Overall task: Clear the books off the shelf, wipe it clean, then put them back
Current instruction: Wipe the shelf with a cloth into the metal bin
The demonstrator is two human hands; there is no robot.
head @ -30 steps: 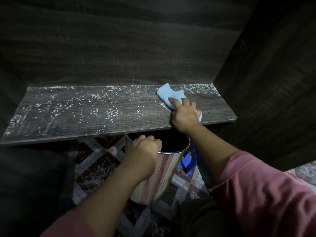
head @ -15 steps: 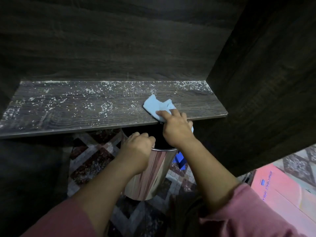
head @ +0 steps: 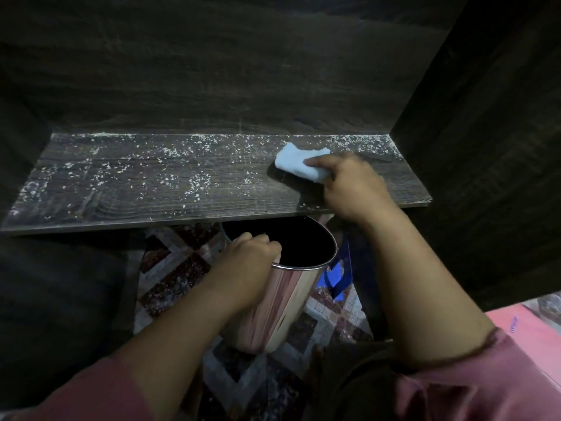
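A dark wooden shelf [head: 158, 205] runs across the view, strewn with white crumbs, thickest on its left and along the back. My right hand [head: 353, 185] presses a light blue cloth [head: 299, 164] onto the right part of the shelf, fingers laid over the cloth. Below the front edge, my left hand [head: 249, 256] grips the rim of a shiny metal bin [head: 285, 302] held tilted under the shelf. No books are on the shelf.
The cabinet's dark back panel [head: 243, 86] and right side wall [head: 485, 147] close in the shelf. A patterned tiled floor [head: 182, 268] lies below, with a blue object [head: 337, 278] behind the bin. A pink box [head: 534, 332] shows at the lower right.
My right hand has carried the cloth from the shelf's front edge back toward the rear right. The left hand keeps the bin under the edge; the strip near the front right looks cleaner.
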